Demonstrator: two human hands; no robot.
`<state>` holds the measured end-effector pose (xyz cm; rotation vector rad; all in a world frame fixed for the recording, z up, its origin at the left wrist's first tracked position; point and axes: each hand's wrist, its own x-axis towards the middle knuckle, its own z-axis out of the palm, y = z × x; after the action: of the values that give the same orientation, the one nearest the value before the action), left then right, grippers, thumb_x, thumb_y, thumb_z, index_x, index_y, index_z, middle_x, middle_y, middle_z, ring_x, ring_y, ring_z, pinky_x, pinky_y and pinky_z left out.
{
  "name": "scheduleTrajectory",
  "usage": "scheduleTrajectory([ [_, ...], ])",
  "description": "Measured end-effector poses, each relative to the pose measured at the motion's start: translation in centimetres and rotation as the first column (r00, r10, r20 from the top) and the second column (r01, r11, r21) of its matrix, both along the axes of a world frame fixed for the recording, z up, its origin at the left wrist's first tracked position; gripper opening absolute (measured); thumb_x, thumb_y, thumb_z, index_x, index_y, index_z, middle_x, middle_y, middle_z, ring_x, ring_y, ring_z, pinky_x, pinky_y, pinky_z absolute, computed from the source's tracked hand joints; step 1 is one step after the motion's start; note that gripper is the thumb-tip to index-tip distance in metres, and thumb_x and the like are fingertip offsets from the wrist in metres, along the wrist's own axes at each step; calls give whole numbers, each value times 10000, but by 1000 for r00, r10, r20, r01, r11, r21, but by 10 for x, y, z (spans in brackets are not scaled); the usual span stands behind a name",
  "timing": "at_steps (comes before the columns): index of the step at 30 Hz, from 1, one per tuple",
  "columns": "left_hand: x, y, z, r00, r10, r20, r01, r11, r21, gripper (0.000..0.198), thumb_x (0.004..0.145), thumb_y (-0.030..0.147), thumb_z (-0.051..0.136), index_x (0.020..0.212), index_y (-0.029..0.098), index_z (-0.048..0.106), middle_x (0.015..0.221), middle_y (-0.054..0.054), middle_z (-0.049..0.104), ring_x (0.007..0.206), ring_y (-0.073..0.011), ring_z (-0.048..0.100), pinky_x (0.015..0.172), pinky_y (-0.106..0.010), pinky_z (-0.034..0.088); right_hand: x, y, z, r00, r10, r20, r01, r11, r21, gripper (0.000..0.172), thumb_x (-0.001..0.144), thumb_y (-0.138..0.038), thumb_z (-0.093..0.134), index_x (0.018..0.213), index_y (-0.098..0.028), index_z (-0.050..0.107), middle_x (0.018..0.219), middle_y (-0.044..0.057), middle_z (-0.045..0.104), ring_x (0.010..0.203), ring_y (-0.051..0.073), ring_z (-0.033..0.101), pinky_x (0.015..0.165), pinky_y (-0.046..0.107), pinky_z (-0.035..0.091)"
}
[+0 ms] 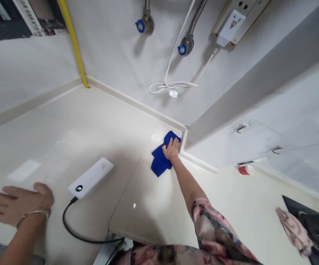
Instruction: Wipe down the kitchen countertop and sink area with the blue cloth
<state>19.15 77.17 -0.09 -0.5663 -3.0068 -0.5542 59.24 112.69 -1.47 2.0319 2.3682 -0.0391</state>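
A blue cloth [161,162] lies rumpled on the pale countertop [115,117], in the corner beside a raised ledge. My right hand [172,148] presses flat on the upper part of this cloth, its fingers stretched out toward the ledge. Far to the left, my left hand [18,202] rests palm down on the counter with fingers spread and nothing held, a bangle at its wrist. Between the hands sits a white power bank [91,178] with a small lit round display. A black cable [79,235] runs from its near end toward my body.
A yellow pipe [73,44] meets the counter at the back left. On the back wall are two blue-handled valves [182,49], a looped white cord [173,85] and a plugged-in white adapter [230,27]. At right stand a red-and-white item [244,170] and a pinkish cloth [294,230] by a black cooktop.
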Motion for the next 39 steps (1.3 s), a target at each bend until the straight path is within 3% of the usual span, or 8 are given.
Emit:
scheduleTrajectory([
  [13, 2, 2, 5, 1000, 22, 0, -22, 997, -69, 950, 963, 622, 168, 1588, -93, 206, 1653, -335, 140, 1573, -428, 45, 1252, -618, 44, -2, 87, -3, 996, -85, 42, 84, 996, 8, 832, 971, -471, 394, 1589, 64, 242, 1637, 381, 196, 1535, 486, 202, 1205, 663, 168],
  [20, -1, 1, 3, 1000, 17, -12, -18, 997, -80, 941, 957, 609, 214, 1574, -102, 218, 1640, -350, 158, 1571, -432, 56, 1245, -636, 62, -2, 88, -3, 996, -81, 42, 81, 997, 2, 846, 978, -486, 381, 1597, 66, 219, 1638, 383, 190, 1534, 494, 192, 1195, 684, 163],
  [25, -3, -3, -3, 1000, 4, -21, -4, 999, -40, 921, 959, 587, 266, 1587, -84, 212, 1642, -351, 154, 1568, -444, 55, 1236, -651, 56, -7, 56, 6, 997, -78, 29, 78, 997, 14, 835, 973, -460, 404, 1599, 64, 227, 1626, 382, 231, 1527, 489, 228, 1197, 701, 149],
  [32, -9, -2, -12, 999, 7, -36, -6, 1000, 30, 938, 923, 550, 345, 1584, -102, 209, 1645, -361, 123, 1556, -479, 42, 1222, -681, 43, -12, -29, 5, 999, -37, -7, 37, 999, 12, 854, 964, -461, 432, 1608, 55, 215, 1648, 367, 187, 1550, 471, 187, 1221, 683, 102],
  [39, -8, 4, -14, 998, 50, -35, -48, 997, 63, 919, 953, 585, 256, 1581, -86, 250, 1651, -344, 138, 1560, -465, 51, 1223, -686, 58, 26, -112, -2, 988, 146, -41, -143, 987, 71, 803, 957, -444, 486, 1607, -11, 298, 1678, 288, 211, 1568, 416, 178, 1260, 579, 149],
])
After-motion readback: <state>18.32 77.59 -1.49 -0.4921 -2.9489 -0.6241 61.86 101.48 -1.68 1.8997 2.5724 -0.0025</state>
